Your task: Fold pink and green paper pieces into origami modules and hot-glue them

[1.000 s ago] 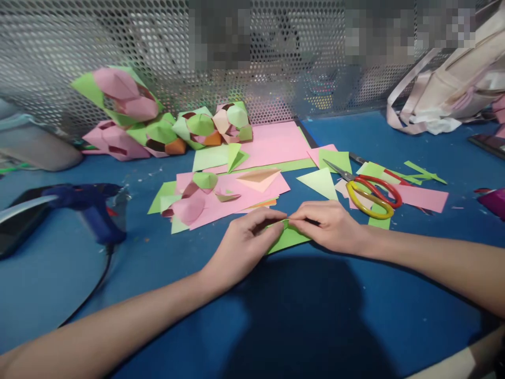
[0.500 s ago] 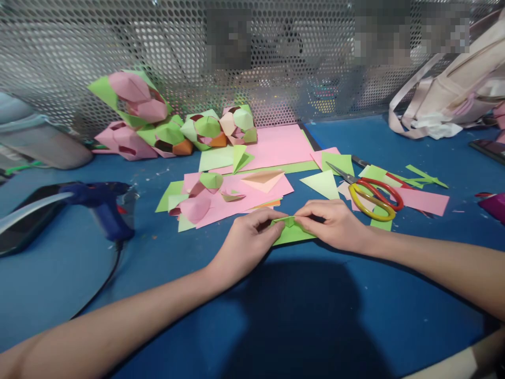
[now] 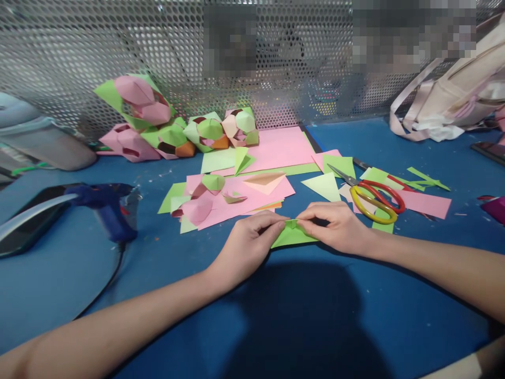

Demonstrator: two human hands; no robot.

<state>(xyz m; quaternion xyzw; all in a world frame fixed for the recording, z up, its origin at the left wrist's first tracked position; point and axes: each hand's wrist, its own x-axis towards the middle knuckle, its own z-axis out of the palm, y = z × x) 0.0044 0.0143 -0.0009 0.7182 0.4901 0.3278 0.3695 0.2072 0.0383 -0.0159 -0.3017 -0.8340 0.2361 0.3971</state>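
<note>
A small green paper sheet [image 3: 295, 238] lies on the blue table, its far edge folded over toward me. My left hand [image 3: 252, 239] pinches that edge between thumb and fingers from the left. From the right, my right hand [image 3: 335, 226] pinches the same edge, with a short green fold showing between the two sets of fingertips. Just beyond my hands are a pink paper sheet [image 3: 252, 197] with curved green and pink folded pieces on it, and a pale green paper triangle [image 3: 322, 187].
Scissors [image 3: 373, 202] with red and yellow handles rest among paper scraps on the right. A blue glue gun [image 3: 112, 210] stands at left, its cord trailing forward. Several folded paper models [image 3: 169, 138] line the perforated metal screen [image 3: 276, 95]. A pale bag [image 3: 457, 89] sits back right.
The folded edge of the green paper looks slightly lifted and flatter between my fingertips. Both hands keep their pinch in nearly the same place. The view has shifted a little.
</note>
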